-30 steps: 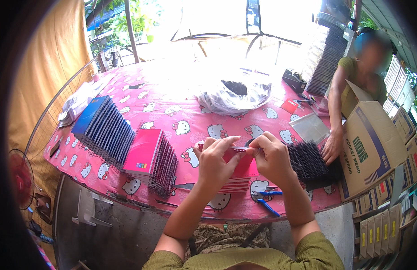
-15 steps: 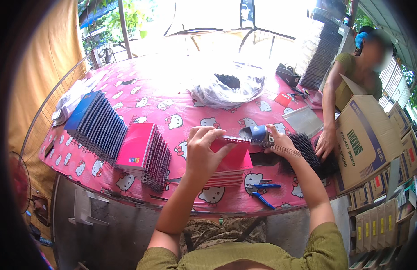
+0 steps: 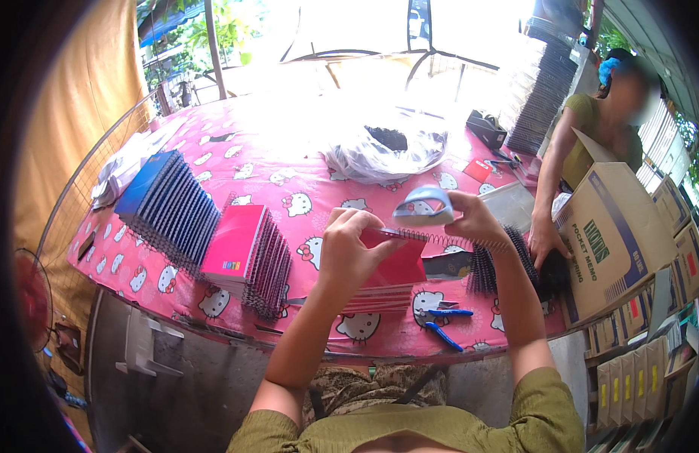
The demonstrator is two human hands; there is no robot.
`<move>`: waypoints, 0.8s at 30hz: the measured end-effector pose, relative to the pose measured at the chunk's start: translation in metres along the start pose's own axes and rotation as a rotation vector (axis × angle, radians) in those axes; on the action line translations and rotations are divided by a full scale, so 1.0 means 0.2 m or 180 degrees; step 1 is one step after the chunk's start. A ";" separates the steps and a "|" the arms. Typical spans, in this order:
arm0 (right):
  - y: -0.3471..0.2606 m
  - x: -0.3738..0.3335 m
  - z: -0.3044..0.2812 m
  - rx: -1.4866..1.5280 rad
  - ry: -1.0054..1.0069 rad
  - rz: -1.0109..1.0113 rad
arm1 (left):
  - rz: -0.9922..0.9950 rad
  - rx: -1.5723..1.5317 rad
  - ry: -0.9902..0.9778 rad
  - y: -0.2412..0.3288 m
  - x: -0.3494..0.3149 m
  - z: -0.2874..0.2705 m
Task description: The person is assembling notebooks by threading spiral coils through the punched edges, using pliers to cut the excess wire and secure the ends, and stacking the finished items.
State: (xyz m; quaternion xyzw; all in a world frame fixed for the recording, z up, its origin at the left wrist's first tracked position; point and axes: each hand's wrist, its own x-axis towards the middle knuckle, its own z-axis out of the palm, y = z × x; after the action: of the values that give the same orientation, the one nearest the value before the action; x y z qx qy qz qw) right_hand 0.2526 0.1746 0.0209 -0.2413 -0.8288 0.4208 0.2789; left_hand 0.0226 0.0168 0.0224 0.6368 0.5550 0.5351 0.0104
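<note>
My left hand (image 3: 348, 245) is closed on a red notebook (image 3: 395, 260), thumb and fingers pinching it near its upper punched edge. A thin spiral wire (image 3: 448, 240) runs from that edge to the right, past my right wrist. My right hand (image 3: 474, 219) grips a rounded blue-grey object (image 3: 425, 208), held just above the notebook's right corner; its exact kind is unclear. Beneath the notebook lies a pile of red notebooks (image 3: 380, 300). Blue-handled pliers (image 3: 446, 325) rest open to the right of the pile.
Left stand stacks of spiral-bound red notebooks (image 3: 236, 245) and blue notebooks (image 3: 164, 200). Black coils (image 3: 508, 260) lie on the right, beside a cardboard box (image 3: 617, 234). A co-worker's hand (image 3: 547, 241) reaches there. A plastic bag (image 3: 387, 155) with dark contents sits at the back.
My right hand has risen slightly and tilted the blue-grey object upward, away from the notebook's edge. My left hand still holds the notebook. The co-worker's hand has shifted slightly.
</note>
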 end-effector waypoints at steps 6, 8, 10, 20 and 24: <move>-0.05 0.07 0.09 -0.0050 0.0085 -0.0253 | 0.0138 0.0209 0.0155 -0.04 -0.01 0.00; 0.00 0.08 0.09 0.0962 -0.0029 -0.0114 | 0.0166 0.0422 0.0401 -0.05 -0.01 -0.02; -0.09 0.05 0.14 0.2727 -0.0084 0.0030 | -0.0439 -0.0253 0.0275 -0.15 -0.04 -0.01; -0.16 0.18 0.16 0.0345 -0.0083 -0.0026 | -0.1245 -0.2394 0.0465 -0.20 -0.14 0.02; -0.17 0.16 0.19 0.0793 -0.0103 0.0021 | -0.1245 -0.2684 0.0455 -0.24 -0.16 0.02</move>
State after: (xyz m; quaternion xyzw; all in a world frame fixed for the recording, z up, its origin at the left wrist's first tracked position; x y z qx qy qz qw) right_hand 0.1989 0.1558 0.0386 -0.2007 -0.7737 0.5252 0.2920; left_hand -0.0019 0.0157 -0.0297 0.4220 0.3981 0.7444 0.3306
